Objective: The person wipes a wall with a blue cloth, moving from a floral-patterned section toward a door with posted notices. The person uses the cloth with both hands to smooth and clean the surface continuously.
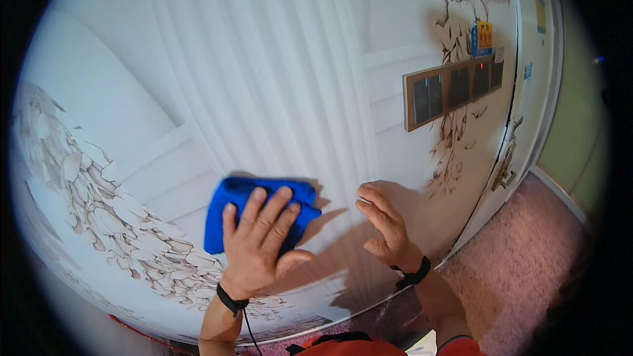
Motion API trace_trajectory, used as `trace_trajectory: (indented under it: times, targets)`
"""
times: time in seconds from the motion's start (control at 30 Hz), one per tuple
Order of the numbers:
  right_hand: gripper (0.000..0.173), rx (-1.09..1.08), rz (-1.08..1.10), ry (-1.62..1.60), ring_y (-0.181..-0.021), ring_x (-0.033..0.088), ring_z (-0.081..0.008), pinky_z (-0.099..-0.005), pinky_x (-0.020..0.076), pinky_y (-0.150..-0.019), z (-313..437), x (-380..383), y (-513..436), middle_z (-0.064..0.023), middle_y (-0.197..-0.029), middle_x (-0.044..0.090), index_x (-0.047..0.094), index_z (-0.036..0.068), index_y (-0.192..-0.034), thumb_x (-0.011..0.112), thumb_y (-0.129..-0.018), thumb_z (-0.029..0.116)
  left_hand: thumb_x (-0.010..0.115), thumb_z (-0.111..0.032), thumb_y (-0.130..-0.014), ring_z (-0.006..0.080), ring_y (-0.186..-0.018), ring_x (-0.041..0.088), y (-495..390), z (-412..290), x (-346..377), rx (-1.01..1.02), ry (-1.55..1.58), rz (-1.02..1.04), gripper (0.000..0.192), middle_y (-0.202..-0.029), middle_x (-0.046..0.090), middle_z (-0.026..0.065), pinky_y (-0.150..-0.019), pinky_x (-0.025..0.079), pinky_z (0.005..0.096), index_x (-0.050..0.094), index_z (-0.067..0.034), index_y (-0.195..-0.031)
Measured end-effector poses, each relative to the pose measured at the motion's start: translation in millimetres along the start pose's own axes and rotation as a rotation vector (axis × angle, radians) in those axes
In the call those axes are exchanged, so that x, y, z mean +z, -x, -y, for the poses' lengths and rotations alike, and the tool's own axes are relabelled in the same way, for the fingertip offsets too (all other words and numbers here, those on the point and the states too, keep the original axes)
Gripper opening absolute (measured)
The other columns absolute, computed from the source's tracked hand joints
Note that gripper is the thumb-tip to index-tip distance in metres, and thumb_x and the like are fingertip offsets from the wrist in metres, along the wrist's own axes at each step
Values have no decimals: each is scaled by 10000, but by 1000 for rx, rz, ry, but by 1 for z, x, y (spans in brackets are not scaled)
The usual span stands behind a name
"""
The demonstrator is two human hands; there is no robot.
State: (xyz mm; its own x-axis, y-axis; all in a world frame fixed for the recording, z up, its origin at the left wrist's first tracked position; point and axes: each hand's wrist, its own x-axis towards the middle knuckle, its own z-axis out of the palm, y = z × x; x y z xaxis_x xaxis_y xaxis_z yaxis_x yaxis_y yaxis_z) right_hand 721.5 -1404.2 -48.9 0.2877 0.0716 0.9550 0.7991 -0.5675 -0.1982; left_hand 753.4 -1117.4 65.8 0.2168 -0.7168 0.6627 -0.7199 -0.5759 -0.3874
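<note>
A folded blue cloth (pixel 217 217) lies flat against a white wall (pixel 277 84) printed with drapery folds and brown-outlined petals. My left hand (pixel 257 242) presses on the cloth with its fingers spread and the thumb pointing right, off the cloth. To the right, my right hand (pixel 388 225) is held up near the wall with nothing in it, its fingers slightly bent. Each wrist has a black band, and a thin dark cord hangs from the left one.
A brown-framed row of dark switches (pixel 460 86) is mounted at the upper right, with a yellow and blue sticker (pixel 482 38) above it. Beyond stands a white door (pixel 531 74) with a metal handle (pixel 505 170). Pinkish carpet (pixel 519 247) covers the floor at the lower right.
</note>
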Motion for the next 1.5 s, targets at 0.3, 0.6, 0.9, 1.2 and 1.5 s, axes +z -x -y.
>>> trace_trajectory:
  times: [0.3,0.6,0.9,1.2,1.5]
  targets:
    - [684,24,-39,-40,-1418,533,-474,-546,430,-1177,2,2,1,-293,-1488,568,604,-102,-1400,584,-1067,495,638,-699,-936,355,-1530,436,-49,-14,4,93,91,6,771,-1583,580,94,-1269,129,576,711,-81,-1390]
    - [611,17,-14,-89,-1453,500,-474,-555,401,-1202,2,-8,-3,-293,-1524,540,593,-95,-1420,619,-1055,395,656,-681,-933,353,-1497,477,-26,2,-11,45,12,-25,725,-1562,601,84,-1248,172,577,731,-104,-1366]
    - [659,89,-95,-163,-1494,457,-473,-551,373,-1220,5,-7,-1,-284,-1553,522,562,-52,-1487,581,-1081,466,690,-620,-926,348,-1514,457,-122,-11,-37,152,28,-125,705,-1563,589,100,-1241,241,565,725,-43,-1329]
    - [632,159,-153,-122,-1502,456,-446,-531,362,-1231,-8,-23,22,-266,-1584,498,565,-59,-1482,581,-1079,428,654,-614,-967,312,-1526,449,-85,-45,24,272,155,89,678,-1599,562,75,-1238,255,545,716,-61,-1356]
    - [524,191,-180,-146,-1523,435,-429,-529,342,-1247,-14,-34,20,-273,-1599,483,561,-86,-1473,577,-1020,176,660,-626,-939,312,-1548,422,-87,-20,-4,81,-153,-95,544,-1619,550,58,-1274,156,568,786,-237,-1299]
